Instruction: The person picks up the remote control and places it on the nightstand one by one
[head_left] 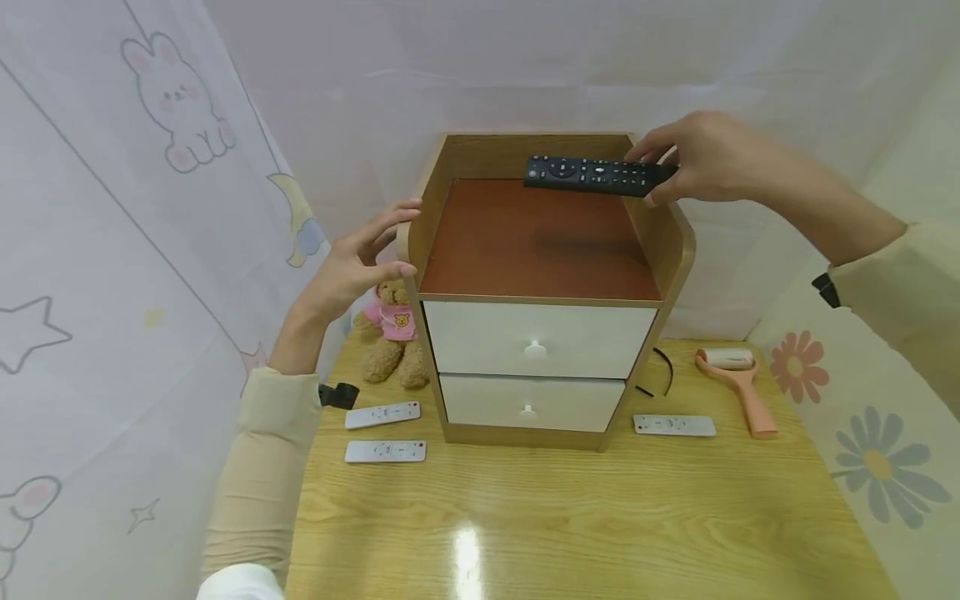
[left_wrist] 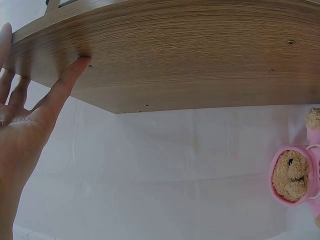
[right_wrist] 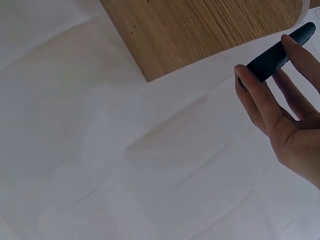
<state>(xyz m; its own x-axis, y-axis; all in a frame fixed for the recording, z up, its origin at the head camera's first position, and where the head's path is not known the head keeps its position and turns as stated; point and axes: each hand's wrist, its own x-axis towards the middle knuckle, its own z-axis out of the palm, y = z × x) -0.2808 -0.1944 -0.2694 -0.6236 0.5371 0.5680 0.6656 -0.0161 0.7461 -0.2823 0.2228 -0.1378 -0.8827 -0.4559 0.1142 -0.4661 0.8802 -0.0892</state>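
Observation:
Above the top shelf of a small wooden cabinet (head_left: 540, 293), my right hand (head_left: 705, 162) pinches a black remote control (head_left: 585, 173) by its right end. Its button side faces the head camera. In the right wrist view, thumb and fingers hold the remote control (right_wrist: 267, 61) by its edges, next to the cabinet's side panel (right_wrist: 200, 30). My left hand (head_left: 348, 262) touches the cabinet's left side with fairly straight fingers. The left wrist view shows fingertips of that hand (left_wrist: 30, 120) against the outer wood panel (left_wrist: 190, 60).
Two white remotes (head_left: 382, 414) (head_left: 386, 452) lie left of the cabinet, near a teddy bear (head_left: 396, 321) in pink. To the right are another white remote (head_left: 673, 425), an orange-handled lint roller (head_left: 742, 383) and a thin black band (head_left: 667, 371). Two white drawers (head_left: 487, 337) are closed.

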